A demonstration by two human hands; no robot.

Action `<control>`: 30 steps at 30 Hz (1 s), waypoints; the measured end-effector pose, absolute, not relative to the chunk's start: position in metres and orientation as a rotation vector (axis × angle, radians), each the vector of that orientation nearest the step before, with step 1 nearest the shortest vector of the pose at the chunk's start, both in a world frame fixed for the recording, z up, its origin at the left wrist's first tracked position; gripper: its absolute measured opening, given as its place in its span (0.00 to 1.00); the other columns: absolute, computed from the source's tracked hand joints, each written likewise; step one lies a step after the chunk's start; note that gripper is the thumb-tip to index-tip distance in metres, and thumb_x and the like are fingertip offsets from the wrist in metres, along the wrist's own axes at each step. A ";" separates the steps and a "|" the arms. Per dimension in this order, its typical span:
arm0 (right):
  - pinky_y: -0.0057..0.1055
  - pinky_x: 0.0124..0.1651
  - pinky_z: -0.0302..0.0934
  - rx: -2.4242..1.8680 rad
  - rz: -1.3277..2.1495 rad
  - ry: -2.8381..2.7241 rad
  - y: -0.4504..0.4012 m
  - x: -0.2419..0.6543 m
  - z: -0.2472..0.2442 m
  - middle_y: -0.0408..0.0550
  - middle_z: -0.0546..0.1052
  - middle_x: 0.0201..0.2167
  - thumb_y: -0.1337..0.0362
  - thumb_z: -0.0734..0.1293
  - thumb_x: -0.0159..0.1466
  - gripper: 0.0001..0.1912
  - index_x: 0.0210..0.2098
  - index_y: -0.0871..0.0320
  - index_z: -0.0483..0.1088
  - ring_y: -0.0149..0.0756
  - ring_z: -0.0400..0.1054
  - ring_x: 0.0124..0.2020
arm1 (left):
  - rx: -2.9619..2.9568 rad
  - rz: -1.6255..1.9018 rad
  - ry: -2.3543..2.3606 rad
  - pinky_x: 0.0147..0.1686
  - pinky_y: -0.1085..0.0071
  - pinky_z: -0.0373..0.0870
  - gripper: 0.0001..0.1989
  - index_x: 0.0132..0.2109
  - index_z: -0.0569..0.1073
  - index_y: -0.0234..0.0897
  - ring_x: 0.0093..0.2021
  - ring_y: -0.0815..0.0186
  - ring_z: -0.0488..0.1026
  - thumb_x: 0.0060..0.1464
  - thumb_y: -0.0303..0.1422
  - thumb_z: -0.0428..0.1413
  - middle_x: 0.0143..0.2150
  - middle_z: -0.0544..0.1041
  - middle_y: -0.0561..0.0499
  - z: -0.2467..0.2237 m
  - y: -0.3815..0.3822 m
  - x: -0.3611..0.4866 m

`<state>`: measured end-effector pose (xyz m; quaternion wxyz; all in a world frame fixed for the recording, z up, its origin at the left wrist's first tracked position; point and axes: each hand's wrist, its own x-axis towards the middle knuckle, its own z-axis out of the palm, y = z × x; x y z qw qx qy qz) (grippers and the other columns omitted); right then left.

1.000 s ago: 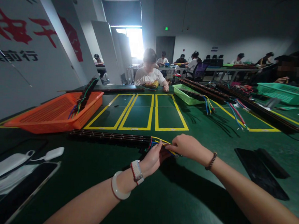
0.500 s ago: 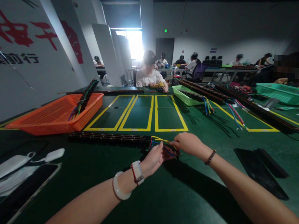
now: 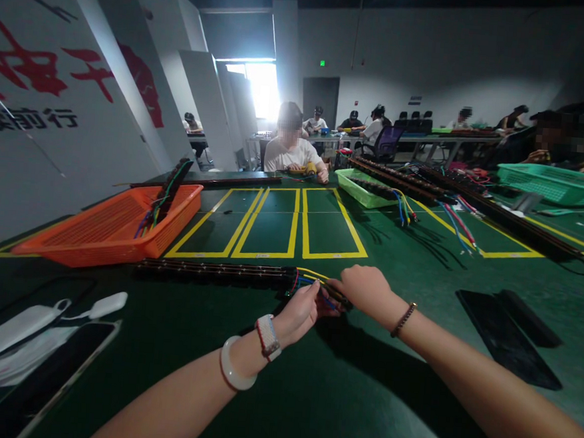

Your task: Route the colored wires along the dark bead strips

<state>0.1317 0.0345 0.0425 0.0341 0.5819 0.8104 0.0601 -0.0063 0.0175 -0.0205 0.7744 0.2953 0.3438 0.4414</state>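
Observation:
A long black strip with metal rails along its top (image 3: 218,270) lies crosswise on the green table. Yellow, blue and red wires (image 3: 313,274) come out of its right end. My left hand (image 3: 300,310), with a watch and a pale bangle at the wrist, is closed around the wires just past that end. Close against it, my right hand (image 3: 367,290) pinches the wire bundle near its tips from above. Its fingertips partly hide the wire ends.
An orange basket (image 3: 171,237) holding a wired strip touches the strip's left part. Black flat pieces (image 3: 508,337) lie at right, white pouches and a dark tablet-like slab (image 3: 61,376) at left. A green basket (image 3: 368,191) and more wired strips stand farther back. A person (image 3: 291,152) sits opposite.
My right hand has shifted slightly down, its fingers closer over the wire ends. My left hand stays almost in place, and the strip lies still.

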 end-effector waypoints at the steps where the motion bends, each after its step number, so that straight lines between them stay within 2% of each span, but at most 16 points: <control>1: 0.32 0.32 0.63 1.808 0.220 2.522 0.031 0.131 0.049 0.60 0.76 0.28 0.50 0.55 0.67 0.26 0.30 0.64 0.73 0.44 0.72 0.31 | 0.641 0.956 0.728 0.37 0.66 0.69 0.13 0.31 0.68 0.32 0.30 0.64 0.73 0.60 0.36 0.47 0.28 0.74 0.46 -0.021 0.018 -0.007; 3: 0.31 0.31 0.63 1.777 0.251 2.616 0.020 0.127 0.057 0.57 0.75 0.28 0.50 0.54 0.67 0.24 0.33 0.62 0.72 0.43 0.72 0.30 | 0.640 0.969 0.693 0.37 0.66 0.68 0.13 0.31 0.69 0.32 0.30 0.65 0.73 0.59 0.36 0.50 0.29 0.74 0.46 -0.023 0.019 -0.007; 6: 0.32 0.30 0.64 1.619 0.200 2.693 0.006 0.121 0.055 0.54 0.76 0.30 0.52 0.60 0.65 0.18 0.39 0.61 0.69 0.43 0.72 0.31 | 0.604 0.997 0.671 0.35 0.71 0.68 0.10 0.31 0.70 0.32 0.28 0.69 0.71 0.58 0.33 0.51 0.29 0.74 0.49 -0.027 0.021 -0.006; 8: 0.31 0.30 0.64 1.502 0.186 2.683 0.000 0.120 0.048 0.55 0.76 0.32 0.60 0.63 0.64 0.13 0.43 0.62 0.68 0.43 0.73 0.30 | 0.574 0.990 0.687 0.35 0.71 0.68 0.09 0.33 0.71 0.32 0.28 0.69 0.71 0.58 0.32 0.50 0.31 0.75 0.49 -0.029 0.022 -0.005; 10: 0.31 0.30 0.64 1.424 0.194 2.658 -0.001 0.120 0.044 0.56 0.76 0.32 0.70 0.62 0.63 0.11 0.45 0.65 0.67 0.43 0.73 0.30 | 0.566 0.979 0.694 0.38 0.69 0.68 0.10 0.35 0.71 0.32 0.31 0.68 0.72 0.59 0.33 0.48 0.33 0.76 0.47 -0.029 0.022 -0.005; 12: 0.30 0.31 0.65 1.404 0.202 2.644 0.001 0.122 0.045 0.57 0.76 0.32 0.74 0.60 0.62 0.11 0.43 0.67 0.68 0.42 0.73 0.31 | 0.586 0.974 0.687 0.41 0.67 0.68 0.12 0.37 0.71 0.32 0.33 0.66 0.73 0.60 0.34 0.47 0.34 0.77 0.45 -0.028 0.021 -0.005; 17: 0.31 0.32 0.65 1.488 0.226 2.666 0.011 0.125 0.055 0.55 0.76 0.31 0.70 0.63 0.61 0.06 0.36 0.63 0.71 0.42 0.73 0.30 | 0.739 0.862 0.689 0.40 0.64 0.69 0.19 0.34 0.72 0.30 0.32 0.63 0.75 0.60 0.41 0.45 0.31 0.77 0.44 -0.023 0.018 -0.008; 21: 0.30 0.32 0.64 1.512 0.190 2.633 0.017 0.124 0.050 0.56 0.76 0.29 0.68 0.64 0.62 0.07 0.32 0.63 0.73 0.41 0.72 0.29 | 0.858 0.763 0.722 0.36 0.62 0.70 0.27 0.28 0.72 0.29 0.29 0.60 0.75 0.58 0.48 0.43 0.26 0.76 0.41 -0.022 0.015 -0.008; 25: 0.29 0.36 0.63 1.477 0.083 2.611 0.024 0.124 0.038 0.57 0.76 0.28 0.67 0.63 0.63 0.10 0.30 0.64 0.74 0.41 0.73 0.31 | 0.925 0.755 0.756 0.32 0.63 0.70 0.27 0.26 0.72 0.30 0.27 0.59 0.75 0.56 0.50 0.45 0.23 0.75 0.41 -0.022 0.013 -0.005; 30: 0.29 0.37 0.62 1.449 -0.011 2.604 0.032 0.126 0.029 0.58 0.76 0.30 0.69 0.61 0.63 0.11 0.32 0.64 0.75 0.40 0.73 0.32 | 0.996 0.730 0.745 0.27 0.68 0.69 0.28 0.26 0.72 0.28 0.26 0.60 0.75 0.54 0.51 0.46 0.23 0.76 0.40 -0.021 0.011 -0.005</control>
